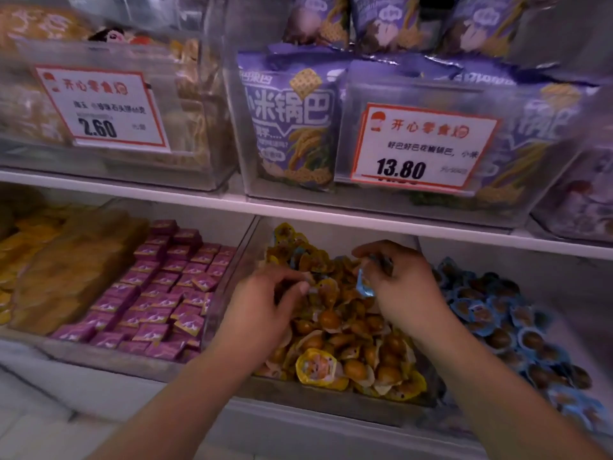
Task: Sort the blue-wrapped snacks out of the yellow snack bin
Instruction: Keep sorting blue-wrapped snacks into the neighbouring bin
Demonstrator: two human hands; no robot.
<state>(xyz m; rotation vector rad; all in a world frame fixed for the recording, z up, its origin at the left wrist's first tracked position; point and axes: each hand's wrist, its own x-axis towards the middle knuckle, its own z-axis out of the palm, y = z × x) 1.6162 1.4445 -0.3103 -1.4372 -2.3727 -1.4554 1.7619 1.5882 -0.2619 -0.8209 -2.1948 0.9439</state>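
A clear bin [331, 398] on the lower shelf holds a heap of yellow-wrapped snacks [348, 340]. My right hand [401, 287] is over the heap's back right, shut on a few blue-wrapped snacks [365, 287] that poke out between its fingers. My left hand [265, 303] rests on the left of the heap, thumb and fingers pinching at a wrapper with a blue edge [313, 288]. A few more blue-edged wrappers [295, 257] lie among the yellow ones at the back.
To the right, a bin of blue-wrapped snacks [510, 330]. To the left, purple square packets [159, 290] and orange bags [66, 267]. The upper shelf edge [298, 210] hangs just above the bins, with purple bags [292, 121] and price tags [424, 147].
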